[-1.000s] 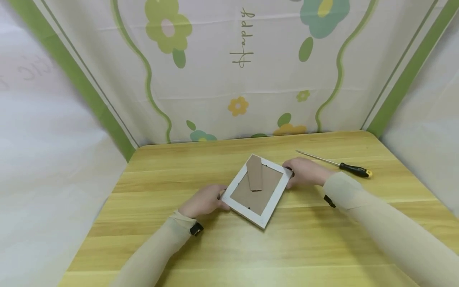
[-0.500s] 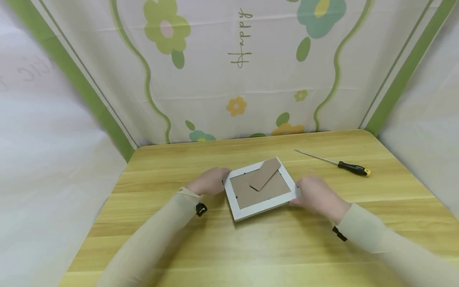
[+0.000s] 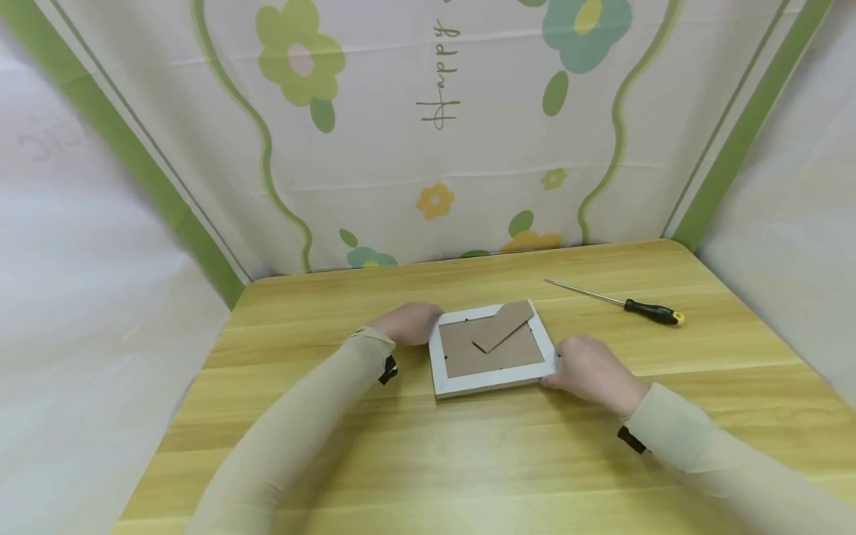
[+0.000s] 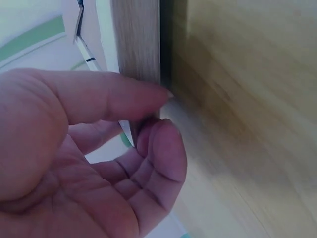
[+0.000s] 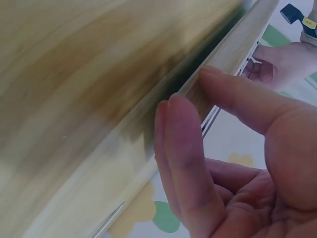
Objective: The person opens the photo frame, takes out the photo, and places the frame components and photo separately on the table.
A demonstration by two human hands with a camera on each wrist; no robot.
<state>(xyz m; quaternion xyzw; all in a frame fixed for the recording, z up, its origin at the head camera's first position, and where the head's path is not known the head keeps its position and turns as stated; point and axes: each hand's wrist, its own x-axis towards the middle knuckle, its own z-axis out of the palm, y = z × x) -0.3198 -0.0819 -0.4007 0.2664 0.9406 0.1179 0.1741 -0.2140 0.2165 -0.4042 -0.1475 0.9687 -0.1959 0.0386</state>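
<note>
A white-edged picture frame [image 3: 495,380] lies back side up between both hands, close over the table. Its brown backing carries a cardboard stand flap [image 3: 501,327] slanting toward the upper right corner. My left hand [image 3: 411,324] grips the frame at its far left corner; in the left wrist view the thumb and curled fingers [image 4: 167,148] pinch the wood-toned side edge [image 4: 137,44]. My right hand [image 3: 591,371] grips the near right corner, and in the right wrist view its thumb and fingertips [image 5: 183,111] hold the edge.
A screwdriver [image 3: 652,310] with a black and yellow handle lies on the wooden table [image 3: 334,475] at the right, behind the right hand. A flower-patterned cloth [image 3: 374,148] hangs at the table's back edge, with white sheets at both sides.
Both hands have turned the frame from a diagonal pose to nearly square with the table. The left hand moved away from the body, the right hand toward it. The frame sits lower and flatter.
</note>
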